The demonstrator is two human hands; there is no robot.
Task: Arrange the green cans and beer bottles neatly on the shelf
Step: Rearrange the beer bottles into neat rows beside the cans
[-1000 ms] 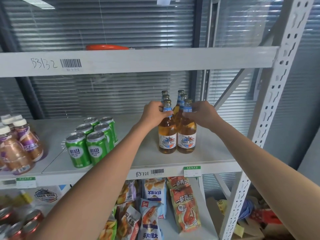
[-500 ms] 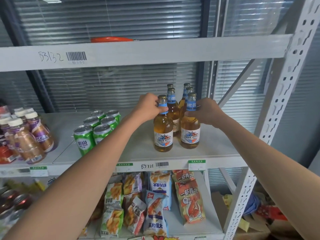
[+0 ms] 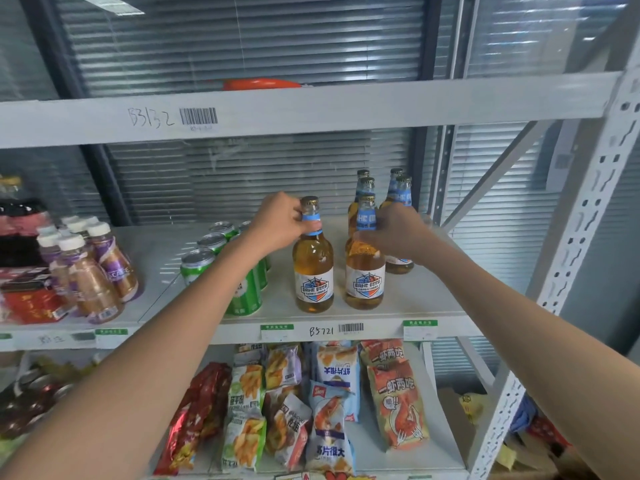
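Left hand [image 3: 282, 221] — fingers curled round the neck of the front-left beer bottle [image 3: 313, 261], now drawn left, clear of its neighbour. Right hand [image 3: 391, 230] grips the front-right bottle [image 3: 364, 263]. Rear bottles [image 3: 398, 188] stand close behind; green cans [image 3: 239, 289] sit left on the shelf [image 3: 429, 303]. Spacing under way — row unfinished.

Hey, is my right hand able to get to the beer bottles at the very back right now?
Probably yes. The right hand already grips the front bottle of that cluster, and the back bottles stand just behind it with open space above, so it would only need to let go first.
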